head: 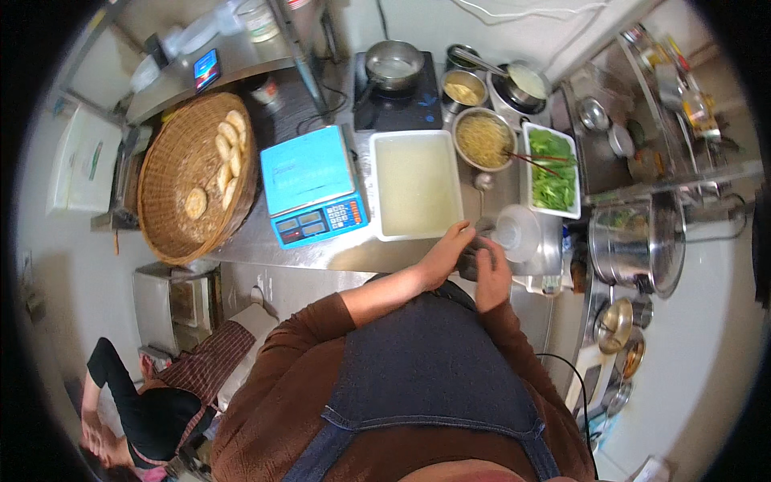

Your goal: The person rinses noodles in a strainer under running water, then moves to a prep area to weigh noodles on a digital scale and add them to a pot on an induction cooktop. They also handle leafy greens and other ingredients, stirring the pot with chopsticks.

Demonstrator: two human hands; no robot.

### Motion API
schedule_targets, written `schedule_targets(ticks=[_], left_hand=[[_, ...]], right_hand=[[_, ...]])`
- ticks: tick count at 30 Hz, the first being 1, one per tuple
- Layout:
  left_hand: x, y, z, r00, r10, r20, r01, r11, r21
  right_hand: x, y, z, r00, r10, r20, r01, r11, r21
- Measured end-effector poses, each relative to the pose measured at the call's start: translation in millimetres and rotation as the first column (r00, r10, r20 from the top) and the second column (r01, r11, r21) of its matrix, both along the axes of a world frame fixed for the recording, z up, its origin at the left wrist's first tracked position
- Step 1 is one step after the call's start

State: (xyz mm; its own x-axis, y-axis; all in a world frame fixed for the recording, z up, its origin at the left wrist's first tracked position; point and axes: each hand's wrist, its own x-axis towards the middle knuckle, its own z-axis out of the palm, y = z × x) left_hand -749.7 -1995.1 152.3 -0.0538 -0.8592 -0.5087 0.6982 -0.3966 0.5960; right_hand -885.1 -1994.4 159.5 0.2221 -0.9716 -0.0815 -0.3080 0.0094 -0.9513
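My left hand and my right hand come close together at the front edge of the steel worktop. Between them is a small dark item, gripped by both; blur and fingers hide what it is. Just right of the fingers stands a translucent plastic bowl. Beyond my left hand lies a white rectangular tray of pale, cloudy liquid. A steel bowl of shredded yellowish food sits farther back, with red-brown chopsticks reaching across to a white tub of leafy greens.
A blue digital scale and a wicker basket of round flatbreads are left. A saucepan rests on the induction cooker behind. A large steel pot stands right. Another person is at lower left.
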Motion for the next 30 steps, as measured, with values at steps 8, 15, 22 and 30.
schedule_targets(ticks=[8, 15, 22, 30], left_hand=[[-23.8, 2.0, -16.9, 0.967, -0.254, 0.020, 0.255, 0.963, -0.089], [10.5, 19.3, -47.8, 0.856, -0.440, -0.272, 0.445, 0.894, -0.046], [7.1, 18.9, -69.3, 0.680, -0.449, 0.580, 0.576, 0.817, -0.043], [40.3, 24.5, -84.3, 0.288, -0.364, 0.886, 0.606, 0.786, 0.126]], right_hand=[[-14.0, -5.2, 10.1, 0.944, 0.054, -0.327, -0.170, 0.926, -0.337], [-22.6, 1.1, -35.7, 0.990, 0.018, -0.140, -0.001, 0.993, 0.122], [-19.9, 10.6, -71.5, 0.951, -0.119, 0.284, 0.000, 0.922, 0.386], [-52.0, -11.2, -123.7, 0.932, -0.316, 0.179, 0.172, 0.818, 0.549]])
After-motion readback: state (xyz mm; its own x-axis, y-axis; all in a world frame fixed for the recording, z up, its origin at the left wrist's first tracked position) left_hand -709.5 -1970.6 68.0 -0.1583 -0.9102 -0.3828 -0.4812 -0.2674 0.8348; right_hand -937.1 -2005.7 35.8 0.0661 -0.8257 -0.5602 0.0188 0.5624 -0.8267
